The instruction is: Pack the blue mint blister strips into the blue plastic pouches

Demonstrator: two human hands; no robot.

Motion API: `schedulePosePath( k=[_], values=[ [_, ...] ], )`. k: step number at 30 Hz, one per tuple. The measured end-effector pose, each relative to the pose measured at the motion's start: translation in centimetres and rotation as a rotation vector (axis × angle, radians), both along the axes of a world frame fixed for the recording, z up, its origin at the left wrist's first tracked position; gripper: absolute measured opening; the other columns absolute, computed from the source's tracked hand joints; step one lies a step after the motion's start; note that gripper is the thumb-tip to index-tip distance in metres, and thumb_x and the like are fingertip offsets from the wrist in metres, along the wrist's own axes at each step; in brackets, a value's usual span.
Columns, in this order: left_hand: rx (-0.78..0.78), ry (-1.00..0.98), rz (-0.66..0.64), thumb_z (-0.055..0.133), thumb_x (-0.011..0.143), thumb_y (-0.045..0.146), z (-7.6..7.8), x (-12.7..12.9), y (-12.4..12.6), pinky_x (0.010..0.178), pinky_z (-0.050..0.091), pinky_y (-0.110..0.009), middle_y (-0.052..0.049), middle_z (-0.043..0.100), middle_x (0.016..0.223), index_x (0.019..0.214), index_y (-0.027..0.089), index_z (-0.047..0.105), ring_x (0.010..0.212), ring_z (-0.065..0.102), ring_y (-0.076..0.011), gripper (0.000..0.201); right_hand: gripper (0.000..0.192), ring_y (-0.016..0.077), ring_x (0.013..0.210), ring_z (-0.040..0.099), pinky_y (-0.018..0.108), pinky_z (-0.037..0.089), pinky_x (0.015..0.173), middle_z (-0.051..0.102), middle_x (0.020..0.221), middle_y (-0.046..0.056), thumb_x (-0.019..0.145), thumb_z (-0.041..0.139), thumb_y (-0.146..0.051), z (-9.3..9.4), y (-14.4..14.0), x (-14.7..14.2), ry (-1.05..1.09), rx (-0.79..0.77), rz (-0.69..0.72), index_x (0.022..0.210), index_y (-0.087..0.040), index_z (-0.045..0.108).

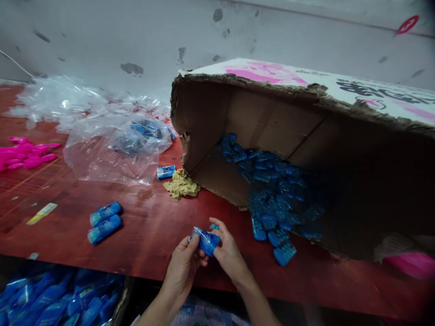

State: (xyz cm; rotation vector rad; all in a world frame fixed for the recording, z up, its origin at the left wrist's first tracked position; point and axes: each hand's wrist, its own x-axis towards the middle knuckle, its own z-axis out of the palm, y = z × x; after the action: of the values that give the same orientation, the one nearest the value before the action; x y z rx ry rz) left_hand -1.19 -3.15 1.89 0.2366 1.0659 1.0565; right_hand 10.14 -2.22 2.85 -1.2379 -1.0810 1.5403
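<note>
Blue plastic fills most of this scene. Both hands meet at the near edge of a red table (152, 231), and between them sits a small blue piece in a clear wrapper (206, 241). The left hand (185, 267) pinches the wrapper's left end with thumb and fingertips closed on it. The right hand (227, 251) grips the right side, thumb pressed on top and fingers curled behind. The piece is held just above the table edge, clear of the surface.

To the right, a torn cardboard box (272, 117) lies on its side with its open mouth facing the hands. A heap of blue combs (275, 199) spills from inside it onto the table, the nearest ones lying just right of the right hand.

Left of the hands, two wrapped blue pieces (104, 222) lie side by side, touching. Further left is a small yellow label (42, 213). Near the box's left corner sits a crumpled tan cloth (181, 185), with a small blue packet (166, 172) just beside it.

Behind these, a clear bag (115, 149) holds more blue items, and loose clear wrappers (57, 99) pile up against the grey wall. Pink pieces (23, 154) lie at the far left edge.

Below the table's near edge, at lower left, a bin of wrapped blue pieces (50, 299) shows.
</note>
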Motion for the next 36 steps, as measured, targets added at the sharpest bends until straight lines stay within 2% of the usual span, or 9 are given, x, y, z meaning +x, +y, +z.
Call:
schedulePosePath(
  k=[6, 10, 14, 19, 21, 24, 28, 32, 36],
  values=[
    [0.135, 0.19, -0.004, 0.072, 0.058, 0.036, -0.4, -0.2, -0.1, 0.043, 0.042, -0.019, 0.004, 0.055, 0.046, 0.059, 0.014, 0.056, 0.041, 0.05, -0.0075, 0.027, 0.044, 0.0083, 0.052, 0.044, 0.019, 0.036, 0.048, 0.047, 0.064, -0.006, 0.07, 0.052, -0.015, -0.9, -0.1, -0.4, 0.086, 0.016, -0.052, 0.113, -0.022, 0.048],
    [0.054, 0.096, -0.005, 0.073, 0.056, 0.036, -0.4, -0.3, 0.0, 0.041, 0.042, -0.019, 0.003, 0.055, 0.045, 0.058, 0.014, 0.055, 0.041, 0.051, -0.0085, 0.029, 0.041, 0.0089, 0.047, 0.044, 0.019, 0.035, 0.044, 0.049, 0.06, -0.006, 0.068, 0.053, -0.016, -1.6, -0.1, -0.6, -0.055, 0.004, -0.123, 0.108, -0.021, 0.051],
    [0.004, -0.045, -0.045, 0.071, 0.06, 0.038, -0.6, -0.3, 0.1, 0.04, 0.043, -0.018, 0.002, 0.054, 0.043, 0.055, 0.014, 0.053, 0.042, 0.053, -0.0093, 0.03, 0.036, 0.0111, 0.043, 0.048, 0.021, 0.039, 0.042, 0.053, 0.057, -0.004, 0.075, 0.046, -0.025, -1.0, -0.2, 0.4, -0.061, -0.055, 0.004, 0.111, -0.018, 0.048],
    [-0.127, -0.061, 0.065, 0.066, 0.068, 0.03, -0.8, -1.2, 0.4, 0.037, 0.045, -0.017, 0.003, 0.054, 0.042, 0.066, 0.015, 0.056, 0.039, 0.053, -0.0095, 0.018, 0.033, 0.0249, 0.091, 0.054, 0.039, 0.041, 0.081, 0.061, 0.1, 0.009, 0.077, 0.055, -0.025, -0.7, -0.7, 3.1, -0.892, 0.296, -0.09, 0.109, -0.02, 0.056],
    [-0.157, -0.051, 0.096, 0.06, 0.074, 0.027, -0.7, -1.5, 0.5, 0.038, 0.046, -0.018, 0.003, 0.054, 0.042, 0.068, 0.015, 0.056, 0.039, 0.054, -0.0099, 0.014, 0.034, 0.0302, 0.097, 0.051, 0.044, 0.04, 0.082, 0.059, 0.106, 0.012, 0.077, 0.056, -0.024, -1.4, -0.9, 3.4, -1.169, 0.33, -0.058, 0.111, -0.019, 0.056],
    [-0.181, -0.038, 0.121, 0.056, 0.077, 0.024, -0.5, -1.7, 0.6, 0.039, 0.047, -0.018, 0.002, 0.055, 0.041, 0.069, 0.014, 0.056, 0.039, 0.055, -0.0106, 0.013, 0.034, 0.0311, 0.094, 0.053, 0.046, 0.041, 0.079, 0.061, 0.102, 0.013, 0.081, 0.049, -0.021, -2.5, -1.1, 3.2, -1.276, 0.326, 0.013, 0.115, -0.019, 0.054],
    [-0.161, -0.023, 0.147, 0.058, 0.075, 0.025, -0.7, -1.7, 0.7, 0.038, 0.047, -0.019, 0.001, 0.055, 0.041, 0.066, 0.014, 0.055, 0.039, 0.056, -0.0114, 0.014, 0.028, 0.0253, 0.09, 0.055, 0.039, 0.043, 0.08, 0.061, 0.097, 0.008, 0.079, 0.05, -0.02, -2.9, -0.7, 3.3, -0.93, 0.281, -0.046, 0.106, -0.022, 0.057],
    [-0.103, -0.025, 0.162, 0.066, 0.068, 0.03, -1.2, -1.8, 0.8, 0.041, 0.049, -0.02, 0.002, 0.056, 0.042, 0.063, 0.015, 0.054, 0.042, 0.057, -0.012, 0.02, 0.023, 0.01, 0.045, 0.047, 0.023, 0.043, 0.043, 0.053, 0.066, -0.002, 0.079, 0.049, -0.034, -2.1, -0.5, 3.8, -0.196, -0.061, -0.077, 0.093, -0.018, 0.057],
    [-0.048, -0.026, 0.13, 0.071, 0.06, 0.034, -1.3, -1.7, 0.8, 0.042, 0.049, -0.021, 0.003, 0.056, 0.043, 0.063, 0.015, 0.055, 0.043, 0.057, -0.0118, 0.026, 0.025, 0.0041, 0.038, 0.036, 0.017, 0.039, 0.033, 0.046, 0.059, -0.006, 0.074, 0.058, -0.035, -1.2, -1.0, 3.6, 0.224, -0.203, -0.019, 0.09, -0.016, 0.056]
  ],
)
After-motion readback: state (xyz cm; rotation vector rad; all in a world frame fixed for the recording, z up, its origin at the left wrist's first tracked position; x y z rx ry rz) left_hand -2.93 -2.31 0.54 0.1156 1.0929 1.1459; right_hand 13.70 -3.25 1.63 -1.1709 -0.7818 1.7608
